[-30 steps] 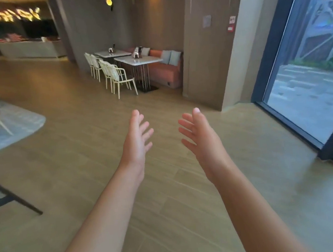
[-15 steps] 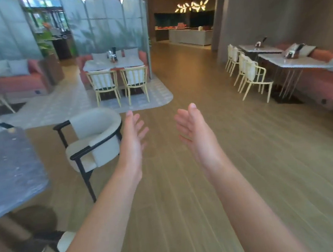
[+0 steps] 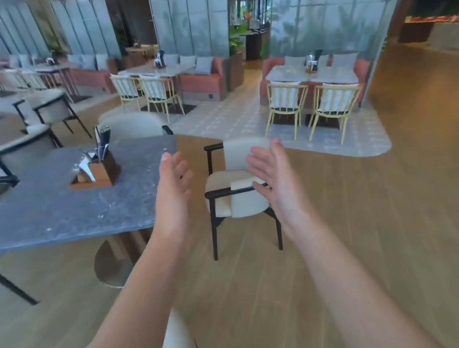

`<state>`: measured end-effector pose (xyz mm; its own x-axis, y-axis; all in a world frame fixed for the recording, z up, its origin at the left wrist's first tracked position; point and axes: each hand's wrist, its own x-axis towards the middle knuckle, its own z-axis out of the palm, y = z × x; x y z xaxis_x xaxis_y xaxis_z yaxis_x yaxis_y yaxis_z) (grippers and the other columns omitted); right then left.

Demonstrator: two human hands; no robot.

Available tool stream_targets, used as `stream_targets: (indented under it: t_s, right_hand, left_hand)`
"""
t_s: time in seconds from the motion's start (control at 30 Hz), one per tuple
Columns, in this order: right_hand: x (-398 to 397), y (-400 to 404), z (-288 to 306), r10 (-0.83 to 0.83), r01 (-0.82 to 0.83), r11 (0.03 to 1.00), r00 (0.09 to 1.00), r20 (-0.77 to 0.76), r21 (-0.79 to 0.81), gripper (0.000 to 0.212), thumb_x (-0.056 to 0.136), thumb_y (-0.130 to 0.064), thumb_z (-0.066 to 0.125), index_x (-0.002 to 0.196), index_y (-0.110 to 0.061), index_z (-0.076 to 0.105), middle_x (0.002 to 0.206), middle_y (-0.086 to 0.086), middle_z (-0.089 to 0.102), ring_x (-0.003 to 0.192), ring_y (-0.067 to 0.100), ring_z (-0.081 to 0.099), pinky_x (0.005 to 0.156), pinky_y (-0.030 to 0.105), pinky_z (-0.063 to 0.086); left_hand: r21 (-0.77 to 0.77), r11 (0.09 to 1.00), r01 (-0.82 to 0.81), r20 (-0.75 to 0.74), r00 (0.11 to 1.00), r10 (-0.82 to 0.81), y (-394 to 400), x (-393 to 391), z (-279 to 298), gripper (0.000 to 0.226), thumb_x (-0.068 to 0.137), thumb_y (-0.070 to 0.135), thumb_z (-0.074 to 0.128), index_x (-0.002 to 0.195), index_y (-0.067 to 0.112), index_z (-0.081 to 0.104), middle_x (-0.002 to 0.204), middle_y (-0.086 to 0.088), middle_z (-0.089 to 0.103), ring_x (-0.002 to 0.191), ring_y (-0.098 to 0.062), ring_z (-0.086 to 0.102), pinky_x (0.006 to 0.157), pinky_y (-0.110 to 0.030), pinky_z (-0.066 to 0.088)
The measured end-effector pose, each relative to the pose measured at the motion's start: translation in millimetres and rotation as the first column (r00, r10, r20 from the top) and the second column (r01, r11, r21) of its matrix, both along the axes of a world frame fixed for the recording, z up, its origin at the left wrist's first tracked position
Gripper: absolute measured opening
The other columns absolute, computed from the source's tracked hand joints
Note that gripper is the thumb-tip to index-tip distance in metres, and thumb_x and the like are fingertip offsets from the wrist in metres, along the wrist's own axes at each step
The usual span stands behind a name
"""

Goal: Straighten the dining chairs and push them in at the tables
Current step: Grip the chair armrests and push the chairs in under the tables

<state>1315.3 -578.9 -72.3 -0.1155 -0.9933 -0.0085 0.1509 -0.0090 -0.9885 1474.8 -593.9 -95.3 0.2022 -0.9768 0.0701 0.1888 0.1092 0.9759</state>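
**Armchair stands apart from the near table, hands raised before it**

The near table fills the left foreground; on it, toward the far side, sits a caddy holding napkins and cutlery; an armchair stands on the floor to the table's right, well apart from its edge, with its back turned to the right and away from the table; the left hand hangs over the table's right corner, the right hand in front of the armchair's back, both with fingers spread and holding nothing; another chair sits at the table's far edge; behind, two slat-backed chairs are tucked at a far table on the right; a bench lies behind that table.
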Motion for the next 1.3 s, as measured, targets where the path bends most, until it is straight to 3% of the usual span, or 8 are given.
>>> stream_targets:
  t_s: [0.2,0.37,0.57,0.77,1.07,1.3]
  right_hand:
    - [-39.0,-84.3,-3.9,0.012,-0.012,1.000,1.000,-0.029,0.009,0.061,0.104,-0.056,0.027,0.146,-0.019,0.049,0.145,-0.002,0.055,0.134,0.011,0.050,0.119,0.043,0.032]
    - [-90.9,-151.8,-1.2,-0.026,0.026,1.000,0.998,-0.063,0.002,0.061,0.102,-0.060,0.029,0.146,-0.023,0.049,0.143,-0.008,0.057,0.132,0.007,0.051,0.120,0.046,0.029]
    - [-167.1,-253.1,-17.2,0.024,-0.024,1.000,0.996,-0.086,0.000,0.064,0.100,-0.064,0.029,0.146,-0.025,0.050,0.143,-0.011,0.057,0.131,0.004,0.051,0.120,0.045,0.030]
    - [-234.0,-369.8,-25.3,0.173,-0.173,0.985,0.973,-0.153,0.011,0.066,0.098,-0.068,0.026,0.145,-0.028,0.051,0.143,-0.013,0.055,0.131,0.003,0.049,0.120,0.047,0.028]
    - [-224.7,-481.0,-21.4,0.419,-0.421,0.907,0.898,-0.132,0.011,0.062,0.102,-0.059,0.028,0.150,-0.021,0.045,0.150,-0.007,0.050,0.135,0.006,0.047,0.117,0.036,0.033]
    - [-196.9,-536.4,-31.0,0.424,-0.424,0.905,0.898,-0.117,0.027,0.061,0.102,-0.058,0.031,0.150,-0.022,0.044,0.149,-0.007,0.051,0.135,0.006,0.048,0.117,0.036,0.035]
  left_hand:
    - [0.015,0.999,-0.040,0.029,0.999,0.040,-84.4,-42.7,-5.0,0.058,0.107,0.054,0.022,0.153,0.024,0.040,0.155,0.001,0.046,0.132,-0.011,0.049,0.119,-0.041,0.031]
    - [0.028,0.999,-0.031,0.065,0.997,0.029,-146.4,-90.4,-5.5,0.056,0.107,0.053,0.023,0.154,0.026,0.040,0.155,0.001,0.046,0.137,-0.013,0.048,0.111,-0.033,0.034]
    - [0.053,0.998,-0.017,0.065,0.998,0.014,-245.6,-169.7,-14.6,0.057,0.106,0.051,0.024,0.156,0.025,0.037,0.158,0.001,0.041,0.142,-0.015,0.043,0.118,-0.038,0.028]
    - [0.050,0.981,-0.189,0.031,0.982,0.187,-336.4,-230.5,-16.1,0.059,0.106,0.055,0.021,0.151,0.025,0.044,0.150,0.002,0.051,0.135,-0.017,0.049,0.118,-0.043,0.031]
    - [0.071,0.869,-0.489,-0.034,0.870,0.492,-400.0,-208.6,-16.2,0.061,0.104,0.059,0.022,0.148,0.026,0.049,0.148,0.002,0.053,0.131,-0.015,0.054,0.118,-0.047,0.032]
    - [0.099,0.874,-0.475,-0.092,0.871,0.483,-448.5,-177.1,-24.5,0.063,0.104,0.060,0.021,0.145,0.025,0.053,0.148,-0.002,0.053,0.132,-0.019,0.053,0.118,-0.050,0.032]
